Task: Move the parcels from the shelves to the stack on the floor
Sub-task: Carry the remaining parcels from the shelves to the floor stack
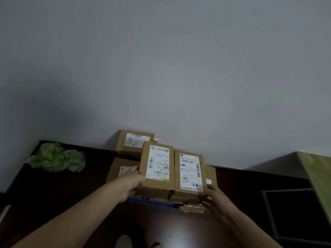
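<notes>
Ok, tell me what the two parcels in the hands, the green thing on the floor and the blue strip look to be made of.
The left parcel and right parcel: brown corrugated cardboard, matte, with white paper labels. The green thing: crumpled thin plastic or fabric, judging by its soft folds; I cannot tell which. The blue strip: apparently moulded plastic with a row of holes.

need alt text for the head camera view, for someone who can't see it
Seen from above, a person's left hand and right hand grip two labelled cardboard parcels side by side, the left parcel and the right parcel, on a stack of boxes against a grey wall. A crumpled green bag lies on the dark floor to the left.
</notes>
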